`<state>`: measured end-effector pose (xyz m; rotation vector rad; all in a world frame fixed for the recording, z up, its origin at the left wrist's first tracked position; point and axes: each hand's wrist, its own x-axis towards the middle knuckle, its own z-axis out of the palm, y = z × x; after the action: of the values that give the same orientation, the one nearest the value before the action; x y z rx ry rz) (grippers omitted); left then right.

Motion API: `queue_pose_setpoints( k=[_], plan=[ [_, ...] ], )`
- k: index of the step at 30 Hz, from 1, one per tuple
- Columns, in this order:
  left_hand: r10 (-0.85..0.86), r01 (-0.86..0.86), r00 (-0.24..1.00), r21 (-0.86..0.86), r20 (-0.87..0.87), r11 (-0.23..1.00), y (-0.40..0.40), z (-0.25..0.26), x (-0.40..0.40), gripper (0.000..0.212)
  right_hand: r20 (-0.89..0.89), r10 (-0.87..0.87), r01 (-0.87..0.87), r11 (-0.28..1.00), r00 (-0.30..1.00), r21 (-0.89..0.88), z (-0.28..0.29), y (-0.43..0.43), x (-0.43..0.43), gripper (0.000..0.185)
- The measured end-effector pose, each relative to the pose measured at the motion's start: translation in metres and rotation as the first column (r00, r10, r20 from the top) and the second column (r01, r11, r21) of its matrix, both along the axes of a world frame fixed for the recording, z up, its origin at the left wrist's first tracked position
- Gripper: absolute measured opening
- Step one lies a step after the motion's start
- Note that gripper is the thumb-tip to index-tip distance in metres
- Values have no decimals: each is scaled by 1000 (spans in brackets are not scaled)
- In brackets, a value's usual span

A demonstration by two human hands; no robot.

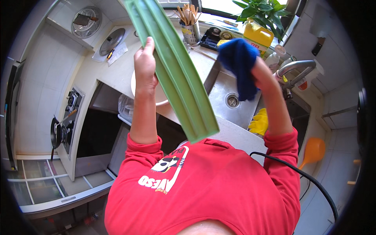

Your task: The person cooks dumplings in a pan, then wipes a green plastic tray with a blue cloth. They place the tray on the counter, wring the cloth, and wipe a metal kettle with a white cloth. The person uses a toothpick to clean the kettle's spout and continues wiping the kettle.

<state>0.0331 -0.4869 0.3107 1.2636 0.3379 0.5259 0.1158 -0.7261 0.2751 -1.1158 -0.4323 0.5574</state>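
My left hand (145, 67) grips one long edge of a green ribbed plastic tray (182, 79), thumb on the near face. The long piece is raised and tilted, its lower end in front of my red shirt and its upper end cut off by the picture's top edge. In my right hand (261, 75) is a dark blue cloth (239, 63), bunched and hanging over the stainless steel sink (218, 98); the fingers are mostly hidden by it. Cloth and tray are apart. Behind the tray, a white basin (161, 95) on the counter is partly covered.
A curved faucet (299, 69) stands right of the sink, with yellow rubber gloves (259, 122) on its near edge. Behind are a yellow jug (257, 36), a plant (261, 13) and a utensil holder (190, 33). A pot lid (112, 42) and a knife (110, 54) lie left.
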Motion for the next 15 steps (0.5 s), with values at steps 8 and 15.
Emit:
queue_pose_setpoints(
  k=[8, 15],
  plan=[
    [-169, 187, 967, 81, -190, 979, -42, 2, 15, 30, 19, -108, 110, 974, 994, -199, 18, 70, 20, 33],
    [-49, 72, 990, 171, -133, 983, -21, -17, 40, 31, -8, 136, -127, 900, 991, -418, 18, 61, 13, 31]
  ],
)
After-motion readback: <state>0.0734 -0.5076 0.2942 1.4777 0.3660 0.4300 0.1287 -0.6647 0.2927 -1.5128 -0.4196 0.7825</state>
